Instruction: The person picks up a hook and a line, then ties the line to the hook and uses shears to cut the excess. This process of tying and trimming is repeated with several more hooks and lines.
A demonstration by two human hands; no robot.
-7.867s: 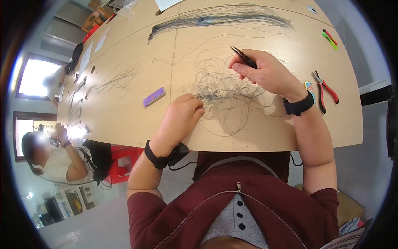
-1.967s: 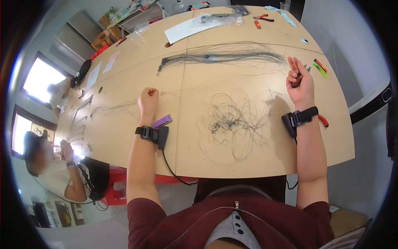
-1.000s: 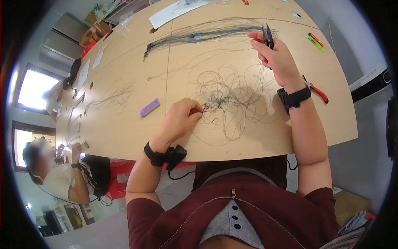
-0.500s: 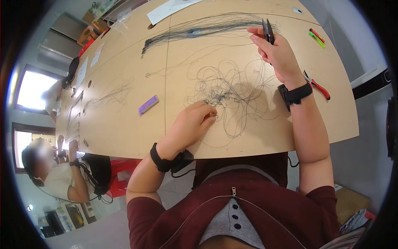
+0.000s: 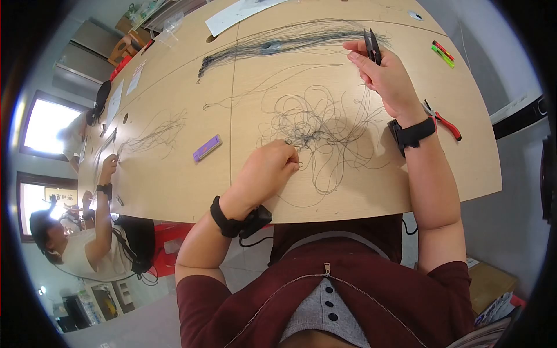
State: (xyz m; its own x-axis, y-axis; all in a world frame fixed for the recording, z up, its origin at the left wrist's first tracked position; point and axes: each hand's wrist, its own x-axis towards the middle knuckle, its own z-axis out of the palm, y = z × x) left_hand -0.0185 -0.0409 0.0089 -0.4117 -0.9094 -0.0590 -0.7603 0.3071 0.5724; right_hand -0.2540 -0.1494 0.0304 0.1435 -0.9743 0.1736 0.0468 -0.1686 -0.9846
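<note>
- Tangle [image 5: 325, 119] of thin, dark, wiry strands lying in loose loops and curls on a pale wood-grain tabletop [image 5: 174, 180], with a denser knot at its middle; every place below is given from this tangle
- Left hand [image 5: 270, 168] rests on the tabletop at the tangle's near left edge, fingers curled tight, thumb and fingertips pinched shut on a strand at the rim of the tangle
- Right hand [image 5: 386, 75] is raised above the tangle's far right side, fingers partly folded around slim black snips [image 5: 370, 45] whose two pointed blades stick up away from the person; whether the fingertips also pinch a strand cannot be told
- A black strap with a small boxy unit wraps each wrist, a cable trailing from the left one
- Straight bundle [image 5: 290, 39] of long dark strands, combed flat and tapering to a point at its left end, lies beyond the tangle
- Purple block [image 5: 207, 148], flat and oblong, lies left of the tangle
- Thin spray of loose strands [image 5: 154, 132] lies further left than the block
- Red-handled pliers [image 5: 444, 119] lie right of the tangle, just past the right wrist
- Green and red pens [image 5: 442, 53] lie far right of the tangle
- Another person sits well left of the tangle, one hand [image 5: 107, 165] lifted onto the tabletop's edge
</note>
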